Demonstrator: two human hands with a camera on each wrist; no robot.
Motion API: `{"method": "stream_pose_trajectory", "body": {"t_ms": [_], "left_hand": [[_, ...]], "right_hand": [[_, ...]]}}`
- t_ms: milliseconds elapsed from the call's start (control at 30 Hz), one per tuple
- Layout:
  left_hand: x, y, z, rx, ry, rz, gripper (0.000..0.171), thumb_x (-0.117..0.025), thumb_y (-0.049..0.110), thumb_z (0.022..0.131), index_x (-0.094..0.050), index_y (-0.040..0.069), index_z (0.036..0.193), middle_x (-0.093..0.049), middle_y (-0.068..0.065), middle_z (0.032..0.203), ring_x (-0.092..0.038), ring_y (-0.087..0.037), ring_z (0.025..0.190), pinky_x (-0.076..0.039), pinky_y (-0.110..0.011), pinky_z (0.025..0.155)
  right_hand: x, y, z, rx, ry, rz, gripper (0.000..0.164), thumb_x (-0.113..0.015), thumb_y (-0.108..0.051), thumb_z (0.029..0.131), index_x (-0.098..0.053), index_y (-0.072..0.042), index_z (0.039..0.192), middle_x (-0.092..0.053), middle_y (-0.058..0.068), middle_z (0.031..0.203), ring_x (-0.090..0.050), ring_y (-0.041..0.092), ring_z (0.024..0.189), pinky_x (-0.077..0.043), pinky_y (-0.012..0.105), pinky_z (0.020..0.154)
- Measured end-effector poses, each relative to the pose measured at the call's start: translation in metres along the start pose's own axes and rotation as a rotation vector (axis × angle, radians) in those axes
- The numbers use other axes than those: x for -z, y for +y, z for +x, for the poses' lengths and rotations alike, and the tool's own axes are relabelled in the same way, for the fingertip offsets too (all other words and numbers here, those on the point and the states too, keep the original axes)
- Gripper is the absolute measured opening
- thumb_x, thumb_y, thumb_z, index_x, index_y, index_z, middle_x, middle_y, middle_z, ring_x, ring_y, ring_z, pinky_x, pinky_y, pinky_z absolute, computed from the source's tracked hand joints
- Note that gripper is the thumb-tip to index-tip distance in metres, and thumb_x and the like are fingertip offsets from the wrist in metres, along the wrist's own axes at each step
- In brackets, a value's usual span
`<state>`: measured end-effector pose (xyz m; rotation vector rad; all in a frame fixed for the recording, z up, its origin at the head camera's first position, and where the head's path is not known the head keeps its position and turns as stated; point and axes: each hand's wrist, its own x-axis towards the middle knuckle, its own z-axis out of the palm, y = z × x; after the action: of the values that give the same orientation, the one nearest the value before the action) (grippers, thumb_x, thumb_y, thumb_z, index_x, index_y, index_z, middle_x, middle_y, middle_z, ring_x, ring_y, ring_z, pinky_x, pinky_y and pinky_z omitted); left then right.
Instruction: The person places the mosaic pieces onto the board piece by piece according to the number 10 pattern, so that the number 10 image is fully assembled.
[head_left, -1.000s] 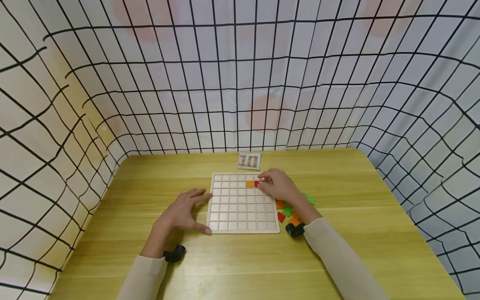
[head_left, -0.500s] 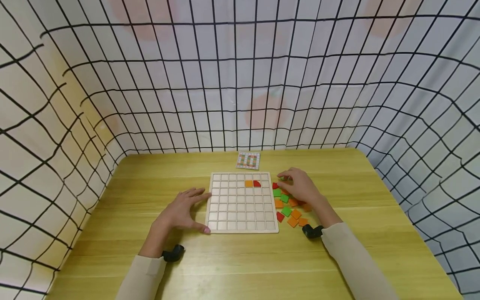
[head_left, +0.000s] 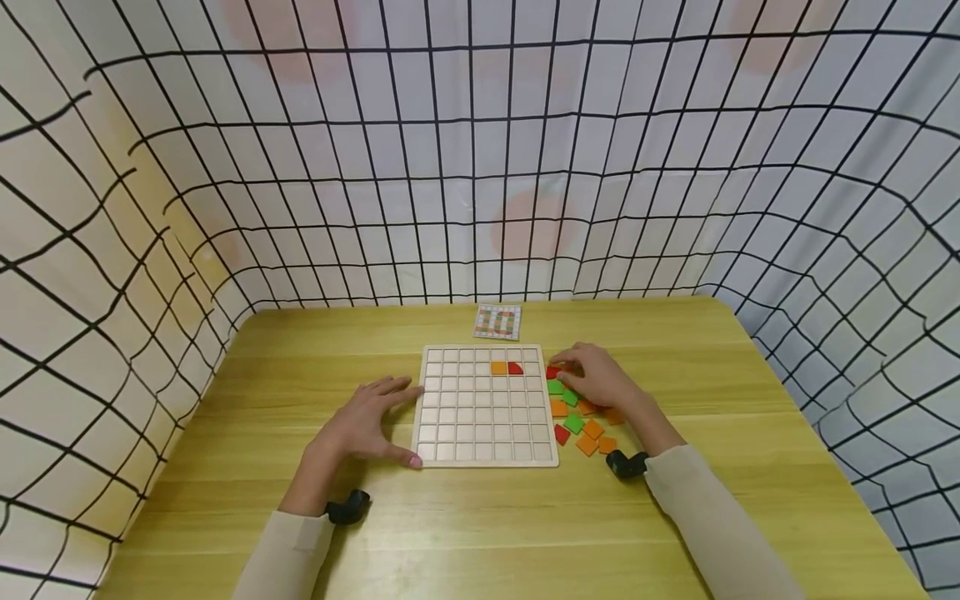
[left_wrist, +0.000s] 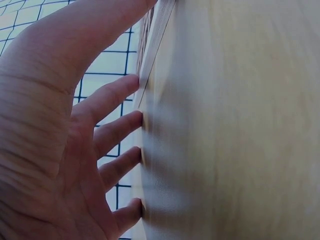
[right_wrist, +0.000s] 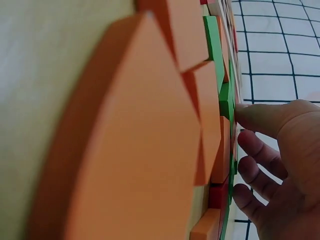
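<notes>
My left hand (head_left: pixel 365 419) lies on the table with fingers spread. In the head view its index finger and thumb touch the left edge of the pale gridded board (head_left: pixel 467 408). An orange square tile (head_left: pixel 498 368) and a red rounded tile (head_left: pixel 514 368) sit side by side in the board's second row. My right hand (head_left: pixel 600 377) is over the loose tiles right of the board, its fingertips close to a red tile (head_left: pixel 553 372). In the right wrist view the thumb (right_wrist: pixel 265 118) reaches the tiles beside a green tile (right_wrist: pixel 226 100); no tile shows clear of the heap.
Several loose orange, green and red tiles, among them an orange tile (head_left: pixel 587 445), lie along the board's right side. A small patterned card (head_left: pixel 497 322) lies behind the board. The wooden table (head_left: pixel 465 533) is bounded by white cloth with black grid lines.
My right hand has left the red tile on the board, moved right to the loose tiles and lowered among them. The left hand stays at the board's edge.
</notes>
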<state>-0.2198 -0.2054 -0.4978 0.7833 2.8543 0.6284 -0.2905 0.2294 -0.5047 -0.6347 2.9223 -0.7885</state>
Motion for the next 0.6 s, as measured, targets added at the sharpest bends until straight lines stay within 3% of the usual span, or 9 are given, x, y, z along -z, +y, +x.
{"method": "stream_pose_trajectory", "body": {"t_ms": [267, 600], "left_hand": [[-0.0012, 0.0000, 0.0007, 0.000, -0.001, -0.001, 0.116, -0.085, 0.077, 0.059, -0.047, 0.025, 0.156, -0.038, -0.011, 0.166, -0.029, -0.045, 0.154, -0.021, -0.074, 0.120], [0.0008, 0.0017, -0.0005, 0.004, -0.002, 0.005, 0.115, -0.086, 0.074, 0.060, -0.047, 0.024, 0.156, -0.038, -0.012, 0.166, -0.029, -0.045, 0.154, -0.021, -0.074, 0.121]], "right_hand": [[-0.0002, 0.0015, -0.0010, -0.008, -0.025, 0.002, 0.026, -0.066, -0.020, 0.101, -0.074, -0.015, 0.126, -0.061, 0.003, 0.100, -0.051, 0.020, 0.087, -0.045, 0.035, 0.078], [0.0015, 0.0073, -0.0048, -0.052, 0.021, -0.025, 0.020, -0.072, -0.029, 0.097, -0.076, -0.014, 0.109, -0.064, 0.003, 0.100, -0.057, 0.021, 0.091, -0.052, 0.039, 0.084]]}}
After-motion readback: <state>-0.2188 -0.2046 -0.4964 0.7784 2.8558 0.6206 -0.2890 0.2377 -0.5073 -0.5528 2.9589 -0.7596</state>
